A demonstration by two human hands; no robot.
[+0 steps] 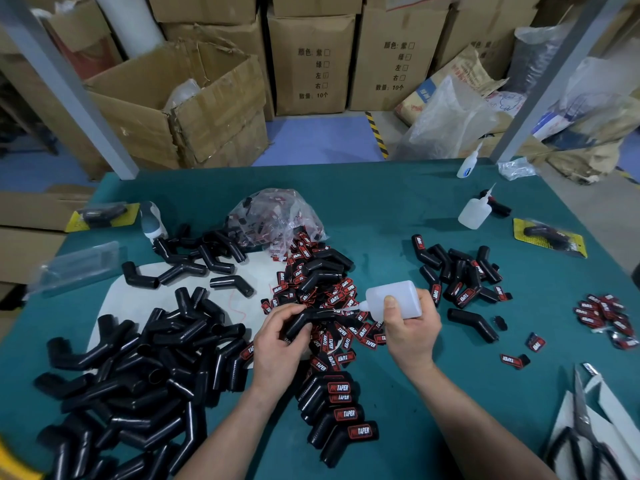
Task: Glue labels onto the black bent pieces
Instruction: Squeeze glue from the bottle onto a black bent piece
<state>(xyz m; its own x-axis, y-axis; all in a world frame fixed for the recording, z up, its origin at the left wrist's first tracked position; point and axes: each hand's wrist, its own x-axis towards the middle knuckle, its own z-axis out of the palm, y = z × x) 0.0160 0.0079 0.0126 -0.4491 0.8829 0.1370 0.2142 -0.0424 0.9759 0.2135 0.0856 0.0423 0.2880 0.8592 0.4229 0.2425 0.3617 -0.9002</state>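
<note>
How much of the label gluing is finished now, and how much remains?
Done: a row of labelled black bent pieces near the person, another labelled heap at the right. In hand: the left hand grips one black bent piece; the right hand aims the nozzle of a translucent white squeeze bottle at it. Left: the large pile of unlabelled black pieces at the left, so most remains.

A warehouse workroom: stacked cardboard cartons (311, 64) with printed quantity boxes stood behind a green tabletop (381, 209) heaped with black bent pieces (138, 375) and loose labels (346, 289); hazard tape (378, 135) striped the blue floor (311, 140).
</note>
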